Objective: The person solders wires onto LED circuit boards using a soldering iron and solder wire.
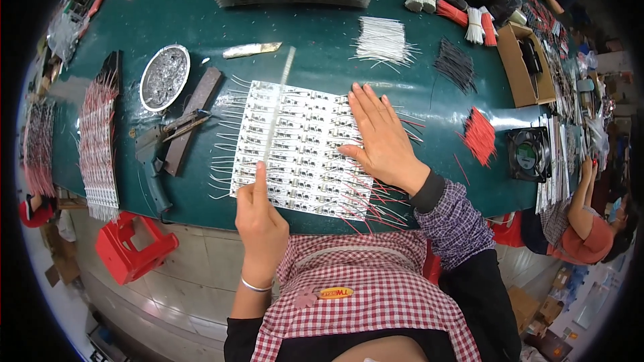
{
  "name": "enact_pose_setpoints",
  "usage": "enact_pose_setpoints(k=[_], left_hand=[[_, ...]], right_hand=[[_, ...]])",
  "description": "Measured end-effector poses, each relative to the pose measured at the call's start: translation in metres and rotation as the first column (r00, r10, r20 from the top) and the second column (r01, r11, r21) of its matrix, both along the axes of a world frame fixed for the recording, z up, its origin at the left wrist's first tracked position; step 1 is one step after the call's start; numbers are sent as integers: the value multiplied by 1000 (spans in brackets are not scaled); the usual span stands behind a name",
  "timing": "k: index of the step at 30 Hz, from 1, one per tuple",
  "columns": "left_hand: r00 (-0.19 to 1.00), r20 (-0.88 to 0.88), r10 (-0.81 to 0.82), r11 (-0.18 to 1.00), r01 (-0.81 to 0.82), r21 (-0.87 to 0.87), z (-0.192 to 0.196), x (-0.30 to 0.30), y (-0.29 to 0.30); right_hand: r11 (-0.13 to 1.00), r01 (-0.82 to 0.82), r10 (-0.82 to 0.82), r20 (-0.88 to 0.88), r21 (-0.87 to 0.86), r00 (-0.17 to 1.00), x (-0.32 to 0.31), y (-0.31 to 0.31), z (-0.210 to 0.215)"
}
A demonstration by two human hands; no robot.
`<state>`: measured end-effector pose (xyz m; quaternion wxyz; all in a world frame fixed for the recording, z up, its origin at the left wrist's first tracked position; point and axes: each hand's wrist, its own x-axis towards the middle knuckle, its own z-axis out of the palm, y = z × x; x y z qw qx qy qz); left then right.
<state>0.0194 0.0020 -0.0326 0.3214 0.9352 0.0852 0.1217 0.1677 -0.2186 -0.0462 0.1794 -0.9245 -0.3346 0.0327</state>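
Green worktop (322,53): carries the panel, straight ahead of the person.
White circuit-board panel (305,154): lies flat; the step looks like steadying and aligning.
Right hand (381,139): open, flat on the panel's right side, grasping nothing.
Left hand (260,211): index finger extended, others curled; cannot tell whether they grip anything.
Soldering gun (157,191): left of the panel, out of the way.
Translucent strip (276,110): crosses the panel; next move likely calls for keeping it straight.
Fringe wires (389,204): overhang, could snag.
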Motion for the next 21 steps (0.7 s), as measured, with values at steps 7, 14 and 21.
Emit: enact_pose_setpoints(k=[7,14,21], left_hand=[[999,-21,30,990,-27,140,-14,3,5],[999,-51,17,990,-10,140,-10,12,-1],[989,-136,55,952,-11,306,8,10,13]], right_hand=[[998,-58,59,56,-19,997,-18,21,40],[1000,-13,12,-55,-16,998,-41,1,14],[948,261,-271,32,181,962,-56,-61,28]])
